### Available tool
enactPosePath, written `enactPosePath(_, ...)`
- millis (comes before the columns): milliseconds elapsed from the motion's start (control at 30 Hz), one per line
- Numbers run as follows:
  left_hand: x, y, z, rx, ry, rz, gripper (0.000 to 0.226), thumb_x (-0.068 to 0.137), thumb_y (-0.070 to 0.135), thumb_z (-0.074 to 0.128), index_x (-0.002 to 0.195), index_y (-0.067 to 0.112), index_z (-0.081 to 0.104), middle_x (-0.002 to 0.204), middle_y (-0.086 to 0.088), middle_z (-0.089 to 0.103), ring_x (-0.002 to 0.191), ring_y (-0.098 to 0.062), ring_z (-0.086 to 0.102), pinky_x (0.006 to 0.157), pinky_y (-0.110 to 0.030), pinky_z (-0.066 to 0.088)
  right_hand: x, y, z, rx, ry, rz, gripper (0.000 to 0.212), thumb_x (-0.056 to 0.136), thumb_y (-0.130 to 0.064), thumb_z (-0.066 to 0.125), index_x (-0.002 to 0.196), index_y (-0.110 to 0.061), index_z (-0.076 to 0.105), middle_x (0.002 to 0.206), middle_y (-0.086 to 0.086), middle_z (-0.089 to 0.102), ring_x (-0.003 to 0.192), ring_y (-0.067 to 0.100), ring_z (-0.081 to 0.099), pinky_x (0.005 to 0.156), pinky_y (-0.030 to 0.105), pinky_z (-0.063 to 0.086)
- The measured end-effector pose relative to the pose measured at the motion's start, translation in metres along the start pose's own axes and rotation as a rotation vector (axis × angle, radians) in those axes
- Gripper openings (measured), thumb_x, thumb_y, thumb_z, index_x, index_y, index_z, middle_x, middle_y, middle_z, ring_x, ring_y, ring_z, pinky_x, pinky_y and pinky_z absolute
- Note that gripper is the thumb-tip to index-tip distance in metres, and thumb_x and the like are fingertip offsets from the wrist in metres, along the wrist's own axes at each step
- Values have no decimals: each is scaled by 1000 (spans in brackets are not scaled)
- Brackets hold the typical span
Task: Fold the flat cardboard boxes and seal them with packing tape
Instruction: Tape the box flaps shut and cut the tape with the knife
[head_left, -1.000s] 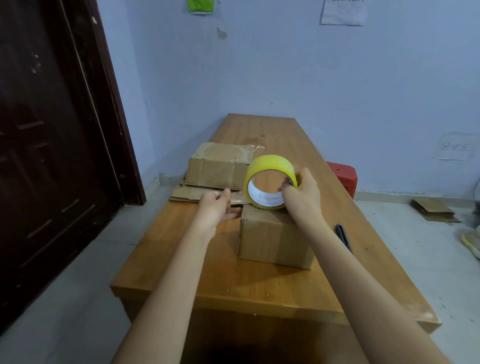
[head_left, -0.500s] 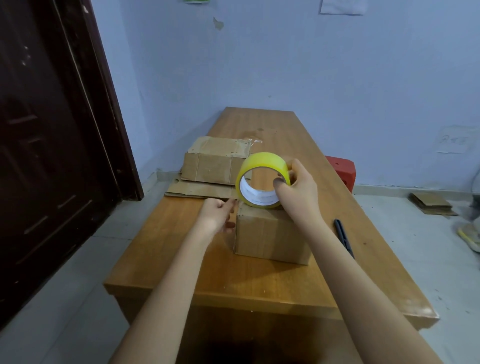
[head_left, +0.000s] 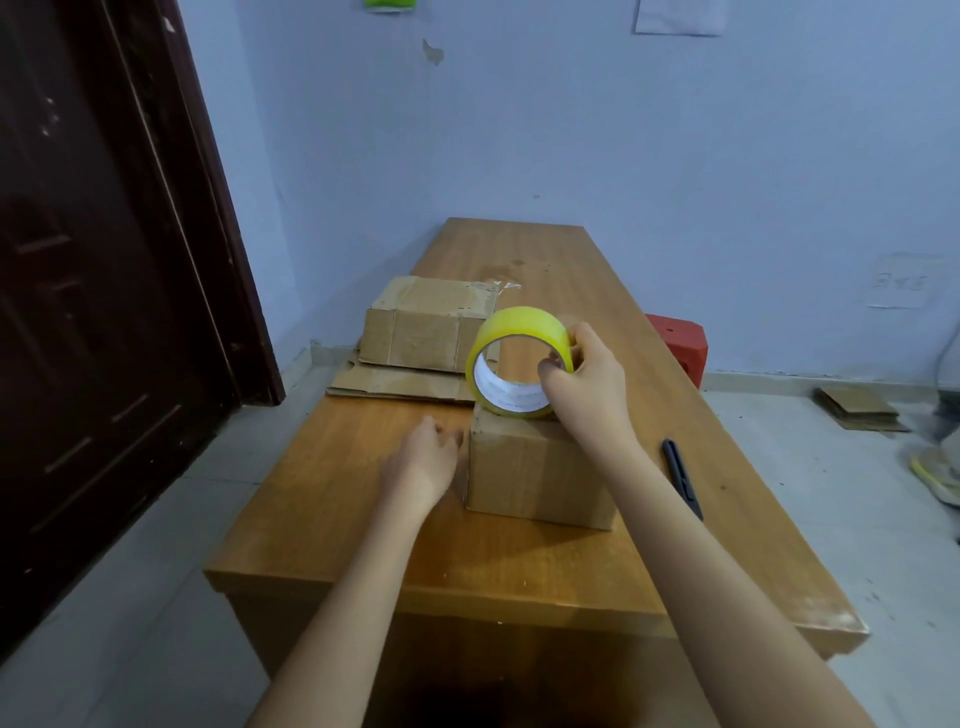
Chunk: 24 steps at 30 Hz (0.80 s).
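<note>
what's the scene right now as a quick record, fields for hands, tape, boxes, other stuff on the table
left hand: rests against the near box's left side
right hand: grips the tape roll
tape roll: yellow, on edge atop the near box
near box: folded, mid table
far box: folded, sits on flat cardboard
black tool: right of near box
table: wooden

Bare room: wooden table (head_left: 566, 260), dark door (head_left: 104, 286), blue wall (head_left: 623, 130)

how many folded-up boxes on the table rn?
2: near box under the tape roll, far box on flat cardboard at the left edge. More may be hidden.
</note>
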<state>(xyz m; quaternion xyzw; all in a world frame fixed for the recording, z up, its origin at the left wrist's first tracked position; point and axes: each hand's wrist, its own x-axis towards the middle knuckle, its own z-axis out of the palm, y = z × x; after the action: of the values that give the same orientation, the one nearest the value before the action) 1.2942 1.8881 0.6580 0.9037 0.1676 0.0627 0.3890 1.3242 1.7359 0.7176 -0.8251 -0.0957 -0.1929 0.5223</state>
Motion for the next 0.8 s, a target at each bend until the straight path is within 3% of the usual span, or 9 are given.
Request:
enactPosePath(67,-12,15,-3,-394,122,151,42,102,35,36,140,19,41,141,4,46,127,-15,44,98,-26,34,0,1,0,3,1,6,13,82,-10,51,89,0,47,69,8,44,59,17,36,54,31,30)
enactPosePath(167,-31,43,-1,-878,-56,253,48,98,35,42,144,22,36,139,16,41,130,-1,36,98,-12,30,0,2,2,-19,16,0,18,80,-12,51,94,-1,52,75,16,54,65,26,45,58,36,38)
enactPosePath(233,-31,39,10,-864,-33,314,46,95,29,52,139,21,44,134,10,53,124,-4,47,95,-13,40,1,2,3,-30,28,20,17,80,-14,51,91,-1,51,75,13,56,67,28,47,61,38,41)
enactPosePath(333,-30,24,25,-711,31,268,42,93,25,58,134,19,49,113,-5,62,113,-22,55,88,-25,47,3,4,3,-25,24,50,14,81,-13,51,86,-1,46,68,5,47,64,22,41,60,35,35)
enactPosePath(433,-32,21,28,-620,41,249,46,94,32,53,137,18,46,118,-13,60,111,-26,56,91,-37,46,4,0,2,-88,-67,20,12,85,-13,51,88,-4,44,73,5,51,71,24,46,63,34,34)
enactPosePath(533,-29,23,22,-376,118,283,43,96,35,49,135,18,47,98,-4,65,83,-11,59,66,-25,45,6,0,-11,-143,-316,34,26,88,-16,55,107,-4,43,96,9,62,91,27,56,74,36,43)
enactPosePath(600,-33,25,17,-336,87,245,45,96,40,46,137,21,46,90,7,61,74,0,53,61,-19,40,8,8,-23,-232,-425,53,33,87,-30,58,108,-10,43,99,4,62,93,25,58,83,40,45)
enactPosePath(700,-36,21,15,-515,-75,112,39,93,49,48,122,24,57,92,14,61,89,-2,56,64,-16,38,3,19,-28,-363,-392,21,32,88,-46,53,102,-17,49,91,-9,60,90,20,58,82,39,46)
enactPosePath(800,-36,21,17,-619,-142,40,40,92,50,49,117,20,58,92,12,61,84,1,53,63,-14,37,0,18,-20,-427,-329,-33,31,92,-42,47,101,-13,49,85,-1,62,84,23,58,76,38,45)
